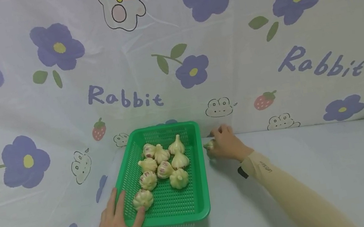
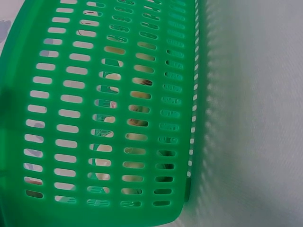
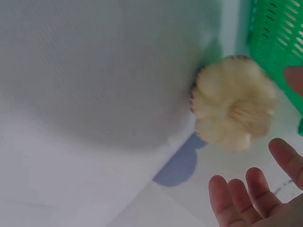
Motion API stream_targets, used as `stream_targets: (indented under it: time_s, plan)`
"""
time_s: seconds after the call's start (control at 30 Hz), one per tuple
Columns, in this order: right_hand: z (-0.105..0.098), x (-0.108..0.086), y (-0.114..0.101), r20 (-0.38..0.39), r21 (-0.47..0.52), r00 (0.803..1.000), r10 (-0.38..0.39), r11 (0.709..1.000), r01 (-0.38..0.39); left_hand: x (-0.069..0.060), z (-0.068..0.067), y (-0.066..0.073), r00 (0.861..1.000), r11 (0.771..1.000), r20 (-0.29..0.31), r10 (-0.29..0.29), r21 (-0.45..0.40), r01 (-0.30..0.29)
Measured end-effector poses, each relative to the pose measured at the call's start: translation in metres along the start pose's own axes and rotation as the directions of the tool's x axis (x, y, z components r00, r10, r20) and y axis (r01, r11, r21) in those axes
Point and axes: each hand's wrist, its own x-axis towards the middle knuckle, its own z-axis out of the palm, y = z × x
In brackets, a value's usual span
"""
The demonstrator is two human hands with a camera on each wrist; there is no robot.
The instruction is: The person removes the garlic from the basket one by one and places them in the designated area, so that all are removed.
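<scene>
A green plastic basket (image 1: pixel 169 220) stands on the table with several garlic bulbs (image 1: pixel 178 178) in it. My left hand (image 1: pixel 115 225) rests on its near left corner, fingers extended over the rim and thumb beside the nearest bulb. Only the basket's slotted wall (image 2: pixel 85 113) shows in the left wrist view, without fingers. Just right of the basket, my right hand (image 1: pixel 228 144) is over a single garlic bulb (image 1: pixel 209 145) on the table. In the right wrist view, the spread fingers (image 3: pixel 258 184) stand around this garlic bulb (image 3: pixel 229 101), with a gap between them.
A hanging cloth (image 1: pixel 240 58) with flowers and rabbits rises behind the table and along its left side. The white tabletop (image 1: pixel 343 168) extends to the right of the basket. A dark object (image 1: pixel 242 172) sits under the right sleeve's cuff.
</scene>
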Motion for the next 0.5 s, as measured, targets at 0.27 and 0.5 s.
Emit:
stream_targets:
  time_s: [0.27,0.5]
  plan:
    - [-0.022,-0.018,-0.008,-0.072,0.033,0.993,-0.09,0.995,0.093,0.001,-0.002,0.002,0.999,1.0,0.03,-0.02,-0.004,0.02]
    - [-0.031,-0.027,-0.012,-0.089,0.069,0.991,-0.104,0.992,0.11,0.002,-0.002,0.003,0.999,1.0,0.028,-0.026,-0.003,0.027]
